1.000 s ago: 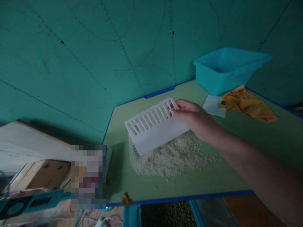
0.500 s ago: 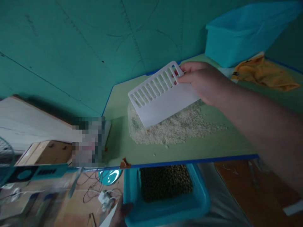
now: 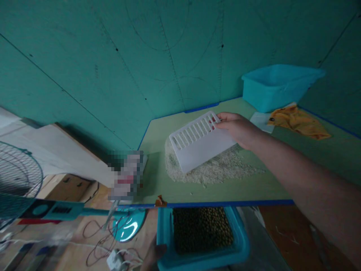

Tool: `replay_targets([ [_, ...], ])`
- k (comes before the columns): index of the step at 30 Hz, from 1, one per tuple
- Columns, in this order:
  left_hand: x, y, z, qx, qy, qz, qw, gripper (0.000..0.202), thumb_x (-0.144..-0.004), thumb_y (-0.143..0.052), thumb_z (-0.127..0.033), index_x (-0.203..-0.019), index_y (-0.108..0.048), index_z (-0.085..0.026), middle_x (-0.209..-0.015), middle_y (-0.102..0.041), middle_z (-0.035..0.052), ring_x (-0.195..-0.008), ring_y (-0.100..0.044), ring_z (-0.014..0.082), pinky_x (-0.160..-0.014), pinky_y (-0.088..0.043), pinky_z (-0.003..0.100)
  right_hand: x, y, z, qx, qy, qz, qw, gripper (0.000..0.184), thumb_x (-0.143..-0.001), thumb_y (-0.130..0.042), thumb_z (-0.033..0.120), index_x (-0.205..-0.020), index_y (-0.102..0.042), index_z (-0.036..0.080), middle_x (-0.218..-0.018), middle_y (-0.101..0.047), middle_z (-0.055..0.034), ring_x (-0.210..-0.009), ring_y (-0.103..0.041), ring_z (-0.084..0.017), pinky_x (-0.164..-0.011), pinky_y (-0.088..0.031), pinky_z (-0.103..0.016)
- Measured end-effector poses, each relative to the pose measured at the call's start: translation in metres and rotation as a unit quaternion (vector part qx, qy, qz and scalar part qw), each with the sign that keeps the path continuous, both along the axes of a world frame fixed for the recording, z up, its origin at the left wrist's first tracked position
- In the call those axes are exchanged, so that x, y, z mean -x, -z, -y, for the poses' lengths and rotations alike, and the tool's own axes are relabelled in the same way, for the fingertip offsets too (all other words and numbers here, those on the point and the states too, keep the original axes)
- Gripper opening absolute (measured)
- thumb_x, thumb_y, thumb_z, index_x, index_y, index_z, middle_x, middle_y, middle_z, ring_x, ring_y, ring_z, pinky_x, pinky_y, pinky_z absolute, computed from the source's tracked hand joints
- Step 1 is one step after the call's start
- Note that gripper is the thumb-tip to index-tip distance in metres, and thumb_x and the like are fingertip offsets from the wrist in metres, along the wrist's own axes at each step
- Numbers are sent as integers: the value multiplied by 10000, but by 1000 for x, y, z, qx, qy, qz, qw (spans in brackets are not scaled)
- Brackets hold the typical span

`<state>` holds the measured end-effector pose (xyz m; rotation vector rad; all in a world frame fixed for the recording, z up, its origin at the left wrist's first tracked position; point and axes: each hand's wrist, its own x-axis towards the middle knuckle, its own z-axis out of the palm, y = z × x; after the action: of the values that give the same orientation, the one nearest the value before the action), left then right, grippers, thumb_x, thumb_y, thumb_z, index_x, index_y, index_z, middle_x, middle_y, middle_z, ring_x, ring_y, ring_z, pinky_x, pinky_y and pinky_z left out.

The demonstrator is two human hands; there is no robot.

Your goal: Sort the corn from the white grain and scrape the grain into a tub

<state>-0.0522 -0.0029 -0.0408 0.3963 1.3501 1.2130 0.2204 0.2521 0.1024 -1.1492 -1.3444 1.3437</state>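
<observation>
Gripping a white plastic slotted scraper (image 3: 197, 143) at its far end, the right hand (image 3: 239, 130) closes narrowly on the slotted corner, fingers and palm wrapped around the edge. The scraper stands tilted, its lower edge at a pile of pale rice-like grain (image 3: 208, 169) on a green board (image 3: 158, 188) edged in blue tape (contact with the pile cannot be confirmed). At the board's near edge, a teal tray (image 3: 166, 241) holds dark round seeds (image 3: 201, 229); the left hand (image 3: 153, 258) sits against its rim, its grip not determinable. A teal plastic tub (image 3: 278, 90) stands in the far corner, beside a yellow cloth (image 3: 299, 122) and a white sheet (image 3: 261, 121).
</observation>
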Motion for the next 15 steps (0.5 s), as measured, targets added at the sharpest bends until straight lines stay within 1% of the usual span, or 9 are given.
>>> replay_targets([
  [3,1,6,-3,9,-6,-15,1000,360,-444,-765,-104,-779,-708,-223,-482,-670,3,-688,-658,288,-661,-525,351,0,2,0,-1,-5,17,1000,137,-641,-519,155,-766,-557,196,-624,-562,-7,-505,-464,-134,-462,-311,-249],
  [6,-2,10,-2,18,-3,-21,1000,428,-412,-763,-98,-820,-712,-220,-460,-659,7,-687,-659,310,-649,-525,374,0,2,0,2,-9,22,1000,138,-645,-514,161,-773,-556,195,-629,-565,-13,-503,-463,-136,-458,-313,-254],
  [8,-6,11,2,23,-6,-14,1000,423,-443,-755,-139,-858,-711,-207,-520,-685,28,-739,-664,322,-669,-522,384,1,1,2,12,-23,19,999,136,-647,-515,152,-769,-558,194,-620,-564,-10,-491,-461,-132,-456,-314,-254],
  [10,-9,12,7,29,-10,-1,1000,356,-493,-740,-203,-848,-713,-204,-567,-702,38,-764,-667,314,-685,-521,383,2,0,4,23,-36,18,999,134,-651,-517,141,-766,-562,194,-613,-564,-6,-481,-464,-128,-453,-312,-253],
  [13,-9,16,12,34,-9,3,999,269,-513,-734,-243,-780,-718,-212,-533,-691,25,-716,-669,294,-672,-523,370,3,-1,6,30,-43,15,999,126,-659,-522,135,-760,-566,196,-612,-564,0,-485,-470,-128,-457,-308,-251],
  [15,-7,19,12,31,-2,-10,999,279,-484,-748,-209,-762,-719,-207,-501,-679,17,-674,-664,287,-651,-522,359,3,-1,7,30,-46,8,998,123,-663,-522,137,-760,-566,198,-606,-560,3,-484,-467,-128,-460,-305,-251],
])
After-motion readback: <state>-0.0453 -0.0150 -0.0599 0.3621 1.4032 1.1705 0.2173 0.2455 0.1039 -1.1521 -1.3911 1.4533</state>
